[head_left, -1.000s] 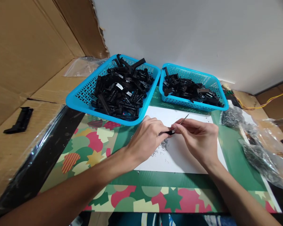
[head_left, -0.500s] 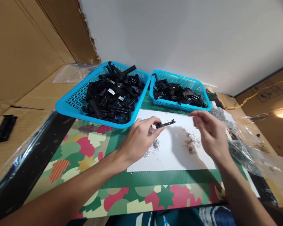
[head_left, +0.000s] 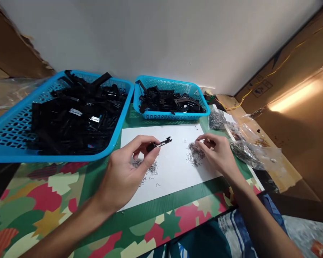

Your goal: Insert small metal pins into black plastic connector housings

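My left hand (head_left: 133,163) pinches a small, long black plastic part (head_left: 163,142) between thumb and fingers, its hooked end pointing right. Beneath that hand, partly hidden by it, lies a pile of tiny bent metal wire pieces (head_left: 152,169) on a white sheet (head_left: 172,172). On the right, the thumb and fingertips of my right hand (head_left: 216,150) are pressed together at the edge of a second pile of tiny wire pieces (head_left: 195,154). Whatever sits between those fingertips is too small to make out.
A large blue basket (head_left: 115,138) heaped with black plastic parts stands at left; a smaller blue basket (head_left: 174,115), also filled, stands behind the sheet. Plastic bags of small metal pieces (head_left: 244,154) lie at right. A white wall (head_left: 161,39) closes off the back.
My right hand has come down to the right-hand pile of wire pieces. The left hand still grips the black part. My view has swung to the right.
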{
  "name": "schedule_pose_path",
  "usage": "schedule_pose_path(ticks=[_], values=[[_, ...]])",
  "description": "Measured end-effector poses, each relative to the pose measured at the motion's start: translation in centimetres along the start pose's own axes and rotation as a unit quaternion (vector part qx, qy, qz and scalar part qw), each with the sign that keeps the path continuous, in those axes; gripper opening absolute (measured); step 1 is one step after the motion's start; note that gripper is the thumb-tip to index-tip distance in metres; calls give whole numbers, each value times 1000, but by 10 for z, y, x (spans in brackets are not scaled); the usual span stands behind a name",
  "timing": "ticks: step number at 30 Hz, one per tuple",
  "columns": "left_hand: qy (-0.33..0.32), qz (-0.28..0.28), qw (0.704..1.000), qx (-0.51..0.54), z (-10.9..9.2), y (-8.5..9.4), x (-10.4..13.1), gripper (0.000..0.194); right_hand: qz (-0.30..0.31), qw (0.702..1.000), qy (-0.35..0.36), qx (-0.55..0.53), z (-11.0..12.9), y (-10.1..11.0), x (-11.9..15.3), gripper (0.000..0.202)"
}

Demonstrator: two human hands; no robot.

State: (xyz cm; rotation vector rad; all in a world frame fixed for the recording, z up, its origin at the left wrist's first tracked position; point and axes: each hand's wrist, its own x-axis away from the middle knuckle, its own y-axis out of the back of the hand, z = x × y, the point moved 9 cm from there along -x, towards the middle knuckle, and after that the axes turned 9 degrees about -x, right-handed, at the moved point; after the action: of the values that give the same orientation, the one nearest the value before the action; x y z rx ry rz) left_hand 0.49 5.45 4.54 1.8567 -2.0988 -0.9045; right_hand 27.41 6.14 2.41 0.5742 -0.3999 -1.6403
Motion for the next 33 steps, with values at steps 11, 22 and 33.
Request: schedule_pose_path(ticks=[11, 22, 33], values=[[-24, 31, 999, -2, -4, -8, 2, 14, 153, 988, 4, -3, 3, -43, -41, 5], [-7, 62, 998, 30, 0, -16, 5, 19, 257, 957, -1, -134, 22, -43, -39, 26], [-3, 93, 992, 85, -11, -20, 12, 18, 253, 905, -73, -334, 51, -90, -3, 27]])
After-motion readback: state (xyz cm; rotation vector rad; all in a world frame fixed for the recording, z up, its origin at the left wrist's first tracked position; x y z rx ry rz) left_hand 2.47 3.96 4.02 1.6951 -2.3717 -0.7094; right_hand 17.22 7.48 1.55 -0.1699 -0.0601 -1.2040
